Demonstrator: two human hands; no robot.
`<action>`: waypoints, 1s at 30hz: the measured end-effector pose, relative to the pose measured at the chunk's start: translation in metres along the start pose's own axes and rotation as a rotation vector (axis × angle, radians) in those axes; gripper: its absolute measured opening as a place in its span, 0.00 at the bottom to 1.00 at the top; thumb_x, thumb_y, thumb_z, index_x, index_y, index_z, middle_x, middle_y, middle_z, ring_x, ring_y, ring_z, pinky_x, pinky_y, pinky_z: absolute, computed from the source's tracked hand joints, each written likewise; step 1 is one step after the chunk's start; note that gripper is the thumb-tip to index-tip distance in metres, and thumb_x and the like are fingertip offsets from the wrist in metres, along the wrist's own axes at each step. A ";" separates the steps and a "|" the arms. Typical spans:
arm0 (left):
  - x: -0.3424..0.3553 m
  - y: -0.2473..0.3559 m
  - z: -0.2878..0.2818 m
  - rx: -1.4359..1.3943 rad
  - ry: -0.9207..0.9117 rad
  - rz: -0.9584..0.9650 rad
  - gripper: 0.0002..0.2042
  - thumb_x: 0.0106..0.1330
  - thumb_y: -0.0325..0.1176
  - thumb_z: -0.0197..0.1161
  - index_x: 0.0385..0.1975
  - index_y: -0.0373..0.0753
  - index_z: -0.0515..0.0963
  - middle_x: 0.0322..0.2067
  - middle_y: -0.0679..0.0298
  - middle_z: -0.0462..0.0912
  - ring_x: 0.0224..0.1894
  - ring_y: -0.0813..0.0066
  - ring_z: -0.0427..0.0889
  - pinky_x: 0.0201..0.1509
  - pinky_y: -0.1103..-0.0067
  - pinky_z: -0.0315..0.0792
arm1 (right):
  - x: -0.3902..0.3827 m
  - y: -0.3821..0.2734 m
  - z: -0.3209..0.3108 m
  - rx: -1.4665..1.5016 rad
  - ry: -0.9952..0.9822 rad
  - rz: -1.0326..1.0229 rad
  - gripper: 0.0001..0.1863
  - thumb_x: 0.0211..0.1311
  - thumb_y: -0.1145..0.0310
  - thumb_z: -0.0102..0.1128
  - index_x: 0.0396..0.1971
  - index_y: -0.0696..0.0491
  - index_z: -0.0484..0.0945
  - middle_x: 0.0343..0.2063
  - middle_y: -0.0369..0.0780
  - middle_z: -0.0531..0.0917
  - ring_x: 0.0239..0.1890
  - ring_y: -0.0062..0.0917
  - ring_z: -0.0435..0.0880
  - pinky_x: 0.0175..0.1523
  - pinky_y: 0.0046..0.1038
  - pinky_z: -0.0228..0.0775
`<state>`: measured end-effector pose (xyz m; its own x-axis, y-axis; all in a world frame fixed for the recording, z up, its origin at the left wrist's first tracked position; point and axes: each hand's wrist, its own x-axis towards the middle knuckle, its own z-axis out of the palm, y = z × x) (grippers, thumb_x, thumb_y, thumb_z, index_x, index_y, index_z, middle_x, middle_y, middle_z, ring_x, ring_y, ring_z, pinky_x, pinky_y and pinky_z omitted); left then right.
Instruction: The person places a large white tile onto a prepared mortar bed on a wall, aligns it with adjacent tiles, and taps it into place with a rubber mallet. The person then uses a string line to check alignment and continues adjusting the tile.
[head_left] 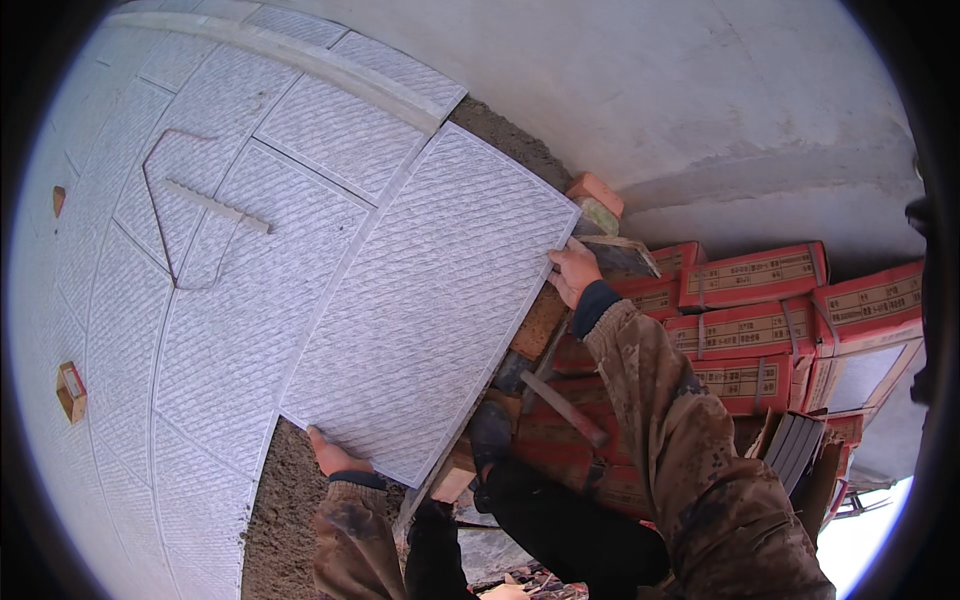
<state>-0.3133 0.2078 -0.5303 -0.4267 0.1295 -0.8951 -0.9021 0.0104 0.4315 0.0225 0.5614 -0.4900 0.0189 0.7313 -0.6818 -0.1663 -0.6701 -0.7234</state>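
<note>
Two bare hands hold one large grey textured tile [430,310] by opposite edges, tilted above a bed of dark mortar [285,505]. The left hand [335,458] grips the tile's near corner from beneath, fingers curled under the edge, so its grip is pressed onto the tile. The right hand [575,273] clasps the far edge near the tile's upper right corner, fingers wrapped over the rim and pinching it. Both forearms wear mud-stained sleeves.

The held tile sits just beside the already laid tiles [180,300], which cover the floor to the left in curved rows. A thin wire [165,225] and a pale strip [218,207] lie on those laid tiles, and small orange spacers [70,390] rest near the left rim. Bricks [596,200] sit beyond the tile's far corner against a grey concrete wall [720,90]. Stacked red cartons [760,310] stand to the right, with a hammer [560,405] lying near the person's dark boot [490,435].
</note>
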 end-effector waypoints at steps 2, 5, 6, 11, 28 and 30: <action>0.001 -0.004 -0.004 0.014 -0.029 0.021 0.32 0.73 0.57 0.48 0.67 0.38 0.66 0.66 0.57 0.69 0.64 0.54 0.70 0.67 0.60 0.63 | 0.000 0.000 0.000 -0.018 -0.014 -0.015 0.27 0.69 0.81 0.43 0.67 0.58 0.61 0.61 0.43 0.72 0.59 0.36 0.74 0.63 0.41 0.68; 0.001 -0.006 -0.006 0.031 -0.049 0.032 0.33 0.73 0.58 0.47 0.68 0.39 0.64 0.68 0.56 0.67 0.65 0.53 0.68 0.68 0.59 0.61 | -0.001 0.000 0.001 -0.044 -0.016 -0.010 0.27 0.69 0.81 0.43 0.67 0.58 0.60 0.62 0.43 0.72 0.59 0.36 0.74 0.63 0.41 0.68; 0.000 -0.005 -0.006 0.021 -0.066 0.033 0.34 0.73 0.59 0.47 0.69 0.38 0.64 0.68 0.56 0.66 0.65 0.53 0.68 0.68 0.59 0.61 | -0.002 -0.001 0.002 -0.030 -0.004 0.005 0.27 0.69 0.81 0.42 0.68 0.58 0.60 0.62 0.43 0.71 0.59 0.36 0.74 0.63 0.41 0.68; -0.008 -0.005 -0.004 0.066 0.026 -0.016 0.35 0.72 0.59 0.47 0.70 0.38 0.62 0.70 0.56 0.63 0.67 0.53 0.65 0.70 0.59 0.59 | -0.005 -0.006 0.005 -0.046 -0.044 -0.018 0.27 0.69 0.82 0.42 0.68 0.58 0.60 0.63 0.42 0.71 0.59 0.34 0.74 0.63 0.40 0.68; -0.006 -0.022 -0.014 0.123 -0.039 -0.007 0.31 0.75 0.53 0.48 0.65 0.33 0.66 0.65 0.55 0.70 0.64 0.57 0.69 0.69 0.64 0.61 | 0.017 0.009 -0.001 -0.032 0.002 -0.018 0.28 0.68 0.82 0.46 0.68 0.56 0.61 0.60 0.42 0.73 0.59 0.33 0.74 0.64 0.38 0.66; -0.007 -0.020 -0.015 0.104 -0.051 -0.044 0.30 0.74 0.53 0.48 0.65 0.32 0.66 0.65 0.55 0.70 0.64 0.58 0.70 0.69 0.64 0.61 | 0.012 0.011 0.001 -0.004 0.013 -0.046 0.29 0.69 0.82 0.46 0.70 0.55 0.59 0.62 0.42 0.72 0.59 0.33 0.73 0.64 0.38 0.66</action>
<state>-0.2934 0.1923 -0.5338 -0.3808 0.1773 -0.9075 -0.9070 0.1191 0.4039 0.0197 0.5627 -0.5063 0.0395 0.7596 -0.6491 -0.1610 -0.6363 -0.7544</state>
